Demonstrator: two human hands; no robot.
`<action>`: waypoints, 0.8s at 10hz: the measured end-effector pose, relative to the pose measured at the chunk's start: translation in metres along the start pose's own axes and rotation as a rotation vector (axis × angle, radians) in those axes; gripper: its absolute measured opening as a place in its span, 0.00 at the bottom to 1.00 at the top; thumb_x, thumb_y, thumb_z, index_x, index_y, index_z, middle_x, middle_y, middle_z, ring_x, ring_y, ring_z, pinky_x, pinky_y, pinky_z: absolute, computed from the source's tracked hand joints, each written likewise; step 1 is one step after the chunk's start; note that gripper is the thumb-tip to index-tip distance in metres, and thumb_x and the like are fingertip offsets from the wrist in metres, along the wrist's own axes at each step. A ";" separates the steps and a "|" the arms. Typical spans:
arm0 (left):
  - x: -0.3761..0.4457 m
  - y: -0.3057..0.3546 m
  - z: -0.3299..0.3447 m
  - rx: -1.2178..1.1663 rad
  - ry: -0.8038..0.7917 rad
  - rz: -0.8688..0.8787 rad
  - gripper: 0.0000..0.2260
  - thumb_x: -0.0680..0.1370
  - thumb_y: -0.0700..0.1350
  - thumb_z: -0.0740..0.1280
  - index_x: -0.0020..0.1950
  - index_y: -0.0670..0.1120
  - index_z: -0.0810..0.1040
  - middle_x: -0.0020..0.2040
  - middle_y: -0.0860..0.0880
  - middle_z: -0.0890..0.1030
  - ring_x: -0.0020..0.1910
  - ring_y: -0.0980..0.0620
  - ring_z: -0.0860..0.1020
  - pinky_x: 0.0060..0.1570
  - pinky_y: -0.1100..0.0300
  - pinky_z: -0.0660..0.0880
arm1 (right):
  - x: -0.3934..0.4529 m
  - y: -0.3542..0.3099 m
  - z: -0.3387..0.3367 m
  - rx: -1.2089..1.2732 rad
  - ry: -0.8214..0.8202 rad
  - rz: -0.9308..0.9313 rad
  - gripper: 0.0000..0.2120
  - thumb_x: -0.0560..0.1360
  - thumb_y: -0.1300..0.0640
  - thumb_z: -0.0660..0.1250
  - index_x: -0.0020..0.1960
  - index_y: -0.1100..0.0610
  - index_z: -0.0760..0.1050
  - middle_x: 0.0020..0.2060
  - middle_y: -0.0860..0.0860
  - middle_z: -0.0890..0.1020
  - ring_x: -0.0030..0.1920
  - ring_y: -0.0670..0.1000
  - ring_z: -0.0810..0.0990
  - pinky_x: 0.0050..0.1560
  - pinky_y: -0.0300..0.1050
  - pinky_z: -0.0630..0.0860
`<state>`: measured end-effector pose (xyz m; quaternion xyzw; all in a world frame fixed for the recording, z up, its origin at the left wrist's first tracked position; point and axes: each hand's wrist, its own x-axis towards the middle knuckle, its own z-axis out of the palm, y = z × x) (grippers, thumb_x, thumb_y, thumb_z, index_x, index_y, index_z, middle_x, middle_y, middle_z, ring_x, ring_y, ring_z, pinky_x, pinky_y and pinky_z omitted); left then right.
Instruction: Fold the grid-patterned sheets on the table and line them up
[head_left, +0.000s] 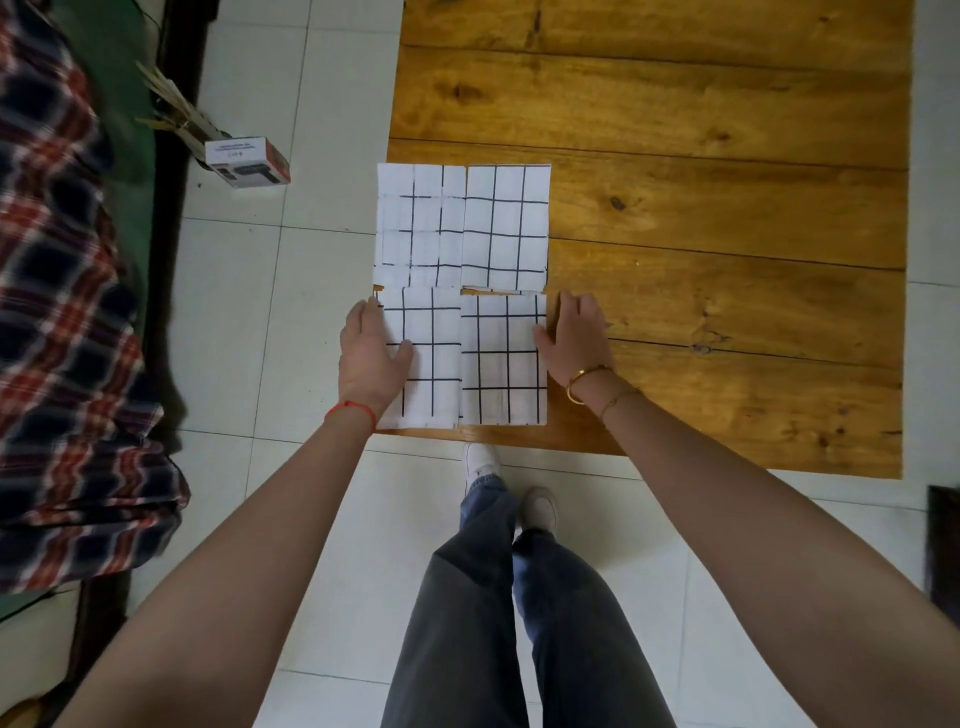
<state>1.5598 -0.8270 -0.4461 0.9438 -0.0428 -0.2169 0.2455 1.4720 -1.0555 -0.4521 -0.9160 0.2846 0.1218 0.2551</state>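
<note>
Several white sheets with black grid lines lie in a two-by-two block at the near left corner of the wooden table (727, 218). The far-left sheet (420, 223) and far-right sheet (506, 226) lie side by side. Below them sit the near-left sheet (434, 374) and near-right sheet (501, 379). My left hand (370, 352) rests flat on the left edge of the near-left sheet, thumb on the paper. My right hand (574, 340) presses flat against the right edge of the near-right sheet, thumb on it.
A small white and orange box (247, 161) lies on the tiled floor left of the table. A plaid cloth (62, 332) covers furniture at the far left. My legs and shoes (511, 499) stand by the table's near edge. A dark object (943, 540) sits at the right edge.
</note>
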 end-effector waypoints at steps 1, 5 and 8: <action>0.017 0.007 0.002 -0.024 -0.025 -0.013 0.31 0.78 0.43 0.65 0.77 0.41 0.55 0.78 0.44 0.54 0.77 0.46 0.54 0.72 0.55 0.56 | 0.012 -0.007 0.004 0.033 -0.009 0.034 0.21 0.77 0.53 0.62 0.67 0.60 0.64 0.59 0.58 0.69 0.58 0.55 0.70 0.53 0.43 0.70; 0.034 0.007 0.000 -0.040 -0.099 0.021 0.30 0.77 0.41 0.65 0.77 0.40 0.56 0.77 0.43 0.57 0.76 0.45 0.56 0.72 0.57 0.55 | 0.021 -0.019 0.010 0.057 -0.027 0.075 0.24 0.76 0.56 0.63 0.70 0.60 0.61 0.63 0.58 0.66 0.62 0.56 0.68 0.57 0.45 0.72; 0.010 0.026 -0.043 0.108 -0.021 0.148 0.29 0.78 0.43 0.64 0.77 0.42 0.58 0.77 0.45 0.58 0.76 0.48 0.56 0.71 0.52 0.61 | 0.000 -0.015 -0.038 -0.110 0.011 -0.050 0.28 0.77 0.52 0.62 0.73 0.58 0.59 0.66 0.57 0.67 0.64 0.57 0.66 0.61 0.51 0.71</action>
